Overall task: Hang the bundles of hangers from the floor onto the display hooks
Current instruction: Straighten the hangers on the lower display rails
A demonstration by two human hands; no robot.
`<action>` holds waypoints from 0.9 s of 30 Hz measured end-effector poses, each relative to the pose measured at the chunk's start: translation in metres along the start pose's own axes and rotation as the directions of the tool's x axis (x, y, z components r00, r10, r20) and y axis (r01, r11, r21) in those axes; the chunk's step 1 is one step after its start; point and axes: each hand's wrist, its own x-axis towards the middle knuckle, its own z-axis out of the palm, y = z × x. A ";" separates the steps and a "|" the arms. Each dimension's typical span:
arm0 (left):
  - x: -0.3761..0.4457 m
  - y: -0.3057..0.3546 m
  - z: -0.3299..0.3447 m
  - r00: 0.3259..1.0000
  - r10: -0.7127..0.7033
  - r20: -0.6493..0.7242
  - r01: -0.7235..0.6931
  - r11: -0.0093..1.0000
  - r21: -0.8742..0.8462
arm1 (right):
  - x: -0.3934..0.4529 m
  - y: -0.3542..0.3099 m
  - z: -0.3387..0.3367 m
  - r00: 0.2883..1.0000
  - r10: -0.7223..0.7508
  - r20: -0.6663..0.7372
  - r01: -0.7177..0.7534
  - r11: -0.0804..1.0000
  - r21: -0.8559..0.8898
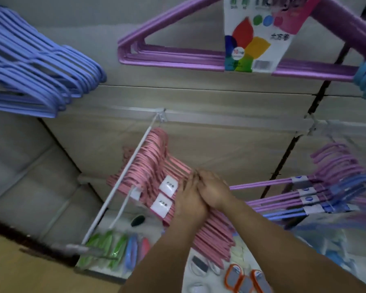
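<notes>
head view, looking down along a shop display wall. centre: the pink hangers, several bundles packed together, hang by their curved necks on a white display hook that juts out from a rail on the beige wall panel; two white labels sit on the front bundles. both hands meet on the right shoulder of this pink stack. the left hand lies against the hangers with its fingers reaching forward over their edges, and the right hand overlaps it from the right, fingers curled down over the same stack; how tightly either hand grips cannot be told, since the fingertips are hidden among the hangers and blurred. right: purple and blue hangers with paper bands hang from a neighbouring hook. top centre: a bundle of large purple hangers carries a white card printed with coloured leaf shapes. top left: a fan of blue hangers hangs at the upper level. bottom: packets of green, blue and pink items and orange-rimmed items lie on a white shelf below the hook.
</notes>
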 end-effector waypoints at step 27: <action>0.009 -0.194 -0.083 0.945 -0.326 0.028 0.278 0.756 -0.593 | 0.057 -0.131 -0.005 0.944 0.330 0.020 -0.184 0.475 0.860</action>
